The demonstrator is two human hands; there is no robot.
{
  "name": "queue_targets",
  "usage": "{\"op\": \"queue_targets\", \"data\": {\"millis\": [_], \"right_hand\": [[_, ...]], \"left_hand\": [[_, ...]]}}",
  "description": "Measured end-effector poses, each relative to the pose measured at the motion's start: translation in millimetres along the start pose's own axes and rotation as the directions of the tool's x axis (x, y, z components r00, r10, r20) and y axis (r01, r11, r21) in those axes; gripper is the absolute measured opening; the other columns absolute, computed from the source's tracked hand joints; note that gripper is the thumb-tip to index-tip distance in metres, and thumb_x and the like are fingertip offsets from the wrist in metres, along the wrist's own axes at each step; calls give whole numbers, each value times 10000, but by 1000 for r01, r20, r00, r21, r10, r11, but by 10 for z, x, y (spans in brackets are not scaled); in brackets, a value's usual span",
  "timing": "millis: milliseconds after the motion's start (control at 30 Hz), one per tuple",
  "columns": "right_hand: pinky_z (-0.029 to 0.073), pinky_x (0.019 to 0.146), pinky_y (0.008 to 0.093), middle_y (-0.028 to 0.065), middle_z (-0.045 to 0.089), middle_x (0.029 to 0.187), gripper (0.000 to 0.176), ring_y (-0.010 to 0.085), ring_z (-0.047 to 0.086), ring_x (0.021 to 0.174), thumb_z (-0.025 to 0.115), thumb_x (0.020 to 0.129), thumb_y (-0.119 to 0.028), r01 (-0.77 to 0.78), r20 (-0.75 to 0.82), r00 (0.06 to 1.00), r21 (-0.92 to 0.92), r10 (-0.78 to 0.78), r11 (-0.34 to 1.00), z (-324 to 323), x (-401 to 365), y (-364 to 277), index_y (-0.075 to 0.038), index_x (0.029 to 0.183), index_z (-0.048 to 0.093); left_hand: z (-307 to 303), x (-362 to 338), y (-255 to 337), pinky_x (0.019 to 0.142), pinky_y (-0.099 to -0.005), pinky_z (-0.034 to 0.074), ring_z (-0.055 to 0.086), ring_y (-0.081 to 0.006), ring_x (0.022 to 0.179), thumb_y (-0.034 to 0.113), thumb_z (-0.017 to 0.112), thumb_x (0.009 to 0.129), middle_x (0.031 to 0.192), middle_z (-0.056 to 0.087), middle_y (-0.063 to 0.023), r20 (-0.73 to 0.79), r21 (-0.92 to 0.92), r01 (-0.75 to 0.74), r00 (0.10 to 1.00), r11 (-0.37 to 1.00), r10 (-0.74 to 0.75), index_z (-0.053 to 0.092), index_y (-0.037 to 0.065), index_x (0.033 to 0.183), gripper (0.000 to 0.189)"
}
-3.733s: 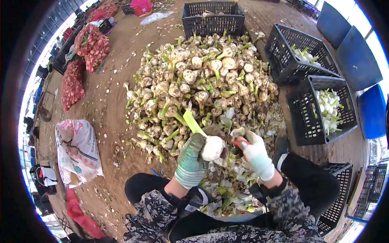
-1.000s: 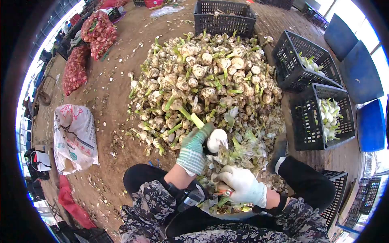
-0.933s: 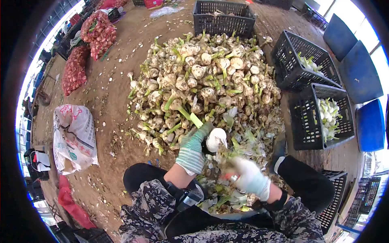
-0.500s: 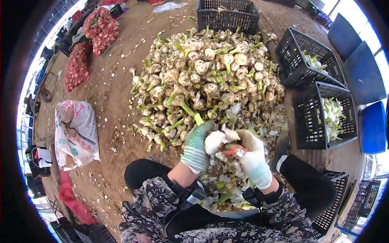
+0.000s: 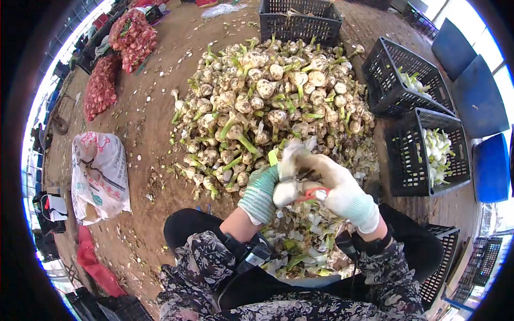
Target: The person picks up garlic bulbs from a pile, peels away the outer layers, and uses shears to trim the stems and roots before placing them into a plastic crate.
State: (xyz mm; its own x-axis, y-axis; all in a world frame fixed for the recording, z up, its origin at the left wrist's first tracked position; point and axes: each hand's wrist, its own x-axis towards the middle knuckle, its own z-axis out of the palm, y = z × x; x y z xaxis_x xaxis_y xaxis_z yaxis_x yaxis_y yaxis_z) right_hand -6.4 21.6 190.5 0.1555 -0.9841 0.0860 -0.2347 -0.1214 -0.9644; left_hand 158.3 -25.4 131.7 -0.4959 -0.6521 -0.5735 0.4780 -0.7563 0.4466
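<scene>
One skin strip (image 5: 292, 151) has just lifted off our garlic bulb (image 5: 285, 192), beside the heap (image 5: 267, 96); left hand (image 5: 261, 191) curls around it, right hand (image 5: 342, 193) pinches the strip, so peeling advances.

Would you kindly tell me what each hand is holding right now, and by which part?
The left hand grips a garlic bulb at its stem side; the right hand holds a red-handled tool by its handle.
</scene>
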Motion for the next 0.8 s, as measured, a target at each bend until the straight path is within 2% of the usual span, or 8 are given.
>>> {"op": "queue_targets", "data": {"millis": [67,133,267,333,467,567,700,800], "right_hand": [[435,813,345,154,556,970,383,296,546,942,636,669,-34,9,108,994,-44,-5,999,8,12,-12,-27,1046,564],[440,771,355,135,567,892,284,318,551,875,612,673,-32,127,70,991,-345,-109,930,85,-68,-186,-40,956,585],[452,731,361,136,568,859,267,327,555,836,625,697,-121,86,387,921,-118,-34,989,207,-395,-47,-51,950,575],[461,701,360,145,573,875,310,330,566,812,637,718,-199,-83,90,987,-426,133,901,244,-471,75,-44,976,567],[475,667,374,161,580,854,325,345,576,763,628,709,-202,-178,-292,951,-244,103,953,321,-283,-74,-25,974,562],[473,667,380,157,581,832,288,343,574,757,626,692,-180,-110,-232,973,-472,-3,875,261,-196,-117,-44,940,568],[468,657,358,161,575,798,246,335,580,731,614,679,-133,113,401,915,-190,-28,975,421,-328,-298,-48,906,573],[470,705,351,177,577,861,357,315,589,793,656,661,-72,-114,-207,978,-391,33,914,238,-276,153,10,989,543]], "left_hand": [[-55,19,-20,537,-275,512,595,-153,624,130,559,826,810,612,-74,91,-68,33,996,997,-27,597,25,879,123],[170,-181,88,516,-289,515,591,-169,610,130,567,819,805,608,-85,-125,49,47,991,998,-41,590,25,895,131],[-128,80,175,489,-320,526,582,-219,581,194,577,815,729,581,-98,-72,-314,128,985,941,-158,502,66,867,157],[82,13,177,488,-331,526,589,-230,612,256,521,852,737,577,-97,-117,-336,-19,993,942,-22,505,83,868,175],[149,-112,163,480,-322,513,593,-228,612,269,501,860,729,586,-92,-78,-264,120,986,957,-145,529,60,860,212],[150,-63,67,476,-317,511,586,-230,566,240,514,850,687,579,-92,-167,-175,-19,986,984,-10,529,46,854,195],[25,20,155,525,-353,528,596,-240,605,261,527,854,705,578,-89,-181,-263,-151,978,953,105,516,53,931,223],[62,-5,136,580,-366,536,603,-248,661,270,496,870,731,581,-101,-134,-265,-149,984,953,117,508,56,960,232]]}}
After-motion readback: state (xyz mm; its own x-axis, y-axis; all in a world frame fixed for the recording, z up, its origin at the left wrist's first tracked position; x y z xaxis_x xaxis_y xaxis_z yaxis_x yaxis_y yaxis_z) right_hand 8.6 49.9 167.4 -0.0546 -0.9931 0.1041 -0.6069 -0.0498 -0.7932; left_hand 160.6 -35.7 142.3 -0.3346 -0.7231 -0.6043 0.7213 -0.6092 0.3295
